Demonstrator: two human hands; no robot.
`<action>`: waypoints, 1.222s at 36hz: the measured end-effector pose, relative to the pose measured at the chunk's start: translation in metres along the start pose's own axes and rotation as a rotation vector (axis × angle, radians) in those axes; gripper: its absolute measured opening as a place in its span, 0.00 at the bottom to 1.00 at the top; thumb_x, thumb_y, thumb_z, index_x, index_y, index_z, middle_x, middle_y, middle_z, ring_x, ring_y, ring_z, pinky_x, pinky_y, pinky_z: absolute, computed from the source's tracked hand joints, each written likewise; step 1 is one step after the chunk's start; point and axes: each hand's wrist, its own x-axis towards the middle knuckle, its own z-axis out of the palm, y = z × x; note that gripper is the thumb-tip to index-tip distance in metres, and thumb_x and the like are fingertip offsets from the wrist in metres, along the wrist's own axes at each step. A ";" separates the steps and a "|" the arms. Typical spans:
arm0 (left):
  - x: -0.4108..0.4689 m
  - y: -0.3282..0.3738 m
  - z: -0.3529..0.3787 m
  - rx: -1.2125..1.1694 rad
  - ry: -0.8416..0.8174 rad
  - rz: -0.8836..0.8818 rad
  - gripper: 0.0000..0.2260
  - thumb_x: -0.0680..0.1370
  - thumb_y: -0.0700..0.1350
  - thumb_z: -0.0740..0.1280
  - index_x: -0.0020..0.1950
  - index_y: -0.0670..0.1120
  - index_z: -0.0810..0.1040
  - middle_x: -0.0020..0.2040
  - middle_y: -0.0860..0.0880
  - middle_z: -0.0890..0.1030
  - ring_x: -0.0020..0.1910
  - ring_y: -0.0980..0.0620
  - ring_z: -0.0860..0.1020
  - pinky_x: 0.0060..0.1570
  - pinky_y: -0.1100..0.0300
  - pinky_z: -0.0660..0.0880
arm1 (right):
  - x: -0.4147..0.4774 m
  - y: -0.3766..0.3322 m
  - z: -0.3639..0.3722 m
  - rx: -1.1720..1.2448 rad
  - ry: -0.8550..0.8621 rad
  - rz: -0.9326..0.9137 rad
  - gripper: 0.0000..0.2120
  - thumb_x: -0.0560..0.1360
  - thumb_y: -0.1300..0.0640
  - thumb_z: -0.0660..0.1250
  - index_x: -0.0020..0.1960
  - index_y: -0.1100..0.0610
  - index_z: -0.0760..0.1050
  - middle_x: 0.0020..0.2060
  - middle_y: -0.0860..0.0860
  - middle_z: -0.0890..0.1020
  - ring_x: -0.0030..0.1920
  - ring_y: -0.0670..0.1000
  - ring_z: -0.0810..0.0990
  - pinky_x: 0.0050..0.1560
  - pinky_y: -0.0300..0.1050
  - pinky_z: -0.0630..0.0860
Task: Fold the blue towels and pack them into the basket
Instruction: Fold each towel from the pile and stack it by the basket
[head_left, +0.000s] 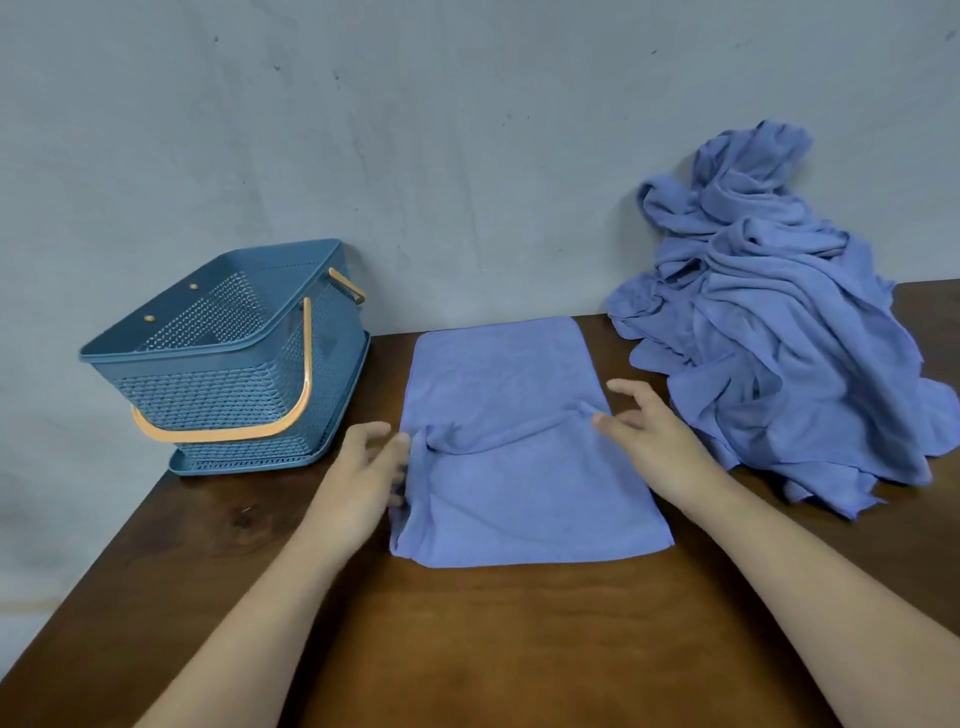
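At table (467, 649) centre lies the blue towel (514, 467), basket (218, 400) at 10 o'clock. Flanking its mid-ridge, left hand (363, 462) and right hand (652, 439) show the grip apart, fingers spread. Pinch both edges level, then fold corner onto corner.

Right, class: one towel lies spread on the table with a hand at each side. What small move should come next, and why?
Probably pinch the towel at both ends of its ridge and lift, starting a fold in half. The left hand and right hand sit at those ends, the towel lies long and flat, and no towel shows in the basket.
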 end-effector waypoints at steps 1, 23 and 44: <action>-0.005 -0.008 -0.002 0.022 0.005 0.062 0.17 0.84 0.54 0.68 0.71 0.54 0.71 0.55 0.53 0.85 0.48 0.56 0.85 0.50 0.55 0.81 | -0.001 0.003 0.001 -0.036 -0.018 -0.036 0.22 0.80 0.42 0.71 0.70 0.33 0.68 0.44 0.44 0.83 0.45 0.42 0.82 0.46 0.45 0.77; -0.060 -0.035 -0.032 0.743 -0.080 0.571 0.05 0.78 0.52 0.67 0.43 0.56 0.75 0.45 0.59 0.76 0.48 0.55 0.74 0.50 0.56 0.74 | -0.002 0.011 -0.007 -0.451 -0.008 -0.328 0.20 0.84 0.59 0.65 0.75 0.49 0.74 0.64 0.49 0.82 0.60 0.52 0.81 0.58 0.49 0.78; -0.060 -0.043 -0.027 0.468 -0.278 0.430 0.16 0.75 0.51 0.76 0.59 0.54 0.77 0.53 0.54 0.80 0.58 0.48 0.78 0.56 0.67 0.71 | -0.001 0.017 -0.006 -0.409 0.005 -0.326 0.19 0.85 0.58 0.65 0.73 0.45 0.74 0.67 0.45 0.81 0.63 0.49 0.80 0.64 0.50 0.79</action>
